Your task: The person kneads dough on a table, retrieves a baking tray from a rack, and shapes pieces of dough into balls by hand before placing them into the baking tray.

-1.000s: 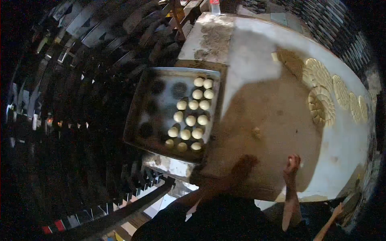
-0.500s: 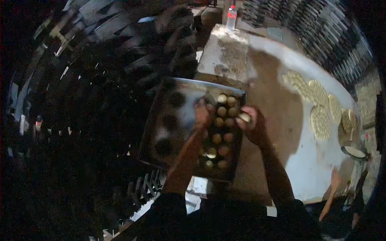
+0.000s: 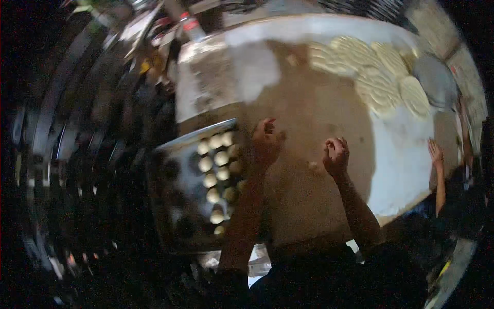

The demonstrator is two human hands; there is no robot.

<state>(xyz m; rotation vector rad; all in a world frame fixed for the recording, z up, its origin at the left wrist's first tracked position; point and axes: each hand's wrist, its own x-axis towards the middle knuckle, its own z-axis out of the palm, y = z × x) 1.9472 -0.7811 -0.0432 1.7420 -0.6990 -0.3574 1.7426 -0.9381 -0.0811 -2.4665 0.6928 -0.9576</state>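
Note:
My left hand (image 3: 266,143) is over the table, just right of the tray, thumb and fingers apart with nothing visible between them. My right hand (image 3: 336,156) is farther right above the shadowed tabletop. Its fingers are curled; whatever they may hold is hidden. At the left, a dark metal tray (image 3: 194,133) carries several pale dough balls (image 3: 222,173) in rows, some partly covered by my left forearm. Flat patterned dough rounds (image 3: 378,90) lie near the table's far right edge, some overlapping.
The table (image 3: 404,154) has a pale surface, largely in shadow. A bottle with a red cap (image 3: 192,28) stands at its far left corner. Beside the rounds is a grey round disc (image 3: 435,82). Another person's hand (image 3: 436,151) reaches over the right edge.
Both hands have left the tray, where my right hand held a dough ball, and moved over the table. The view has turned right, bringing the grey disc and other person's hand further in.

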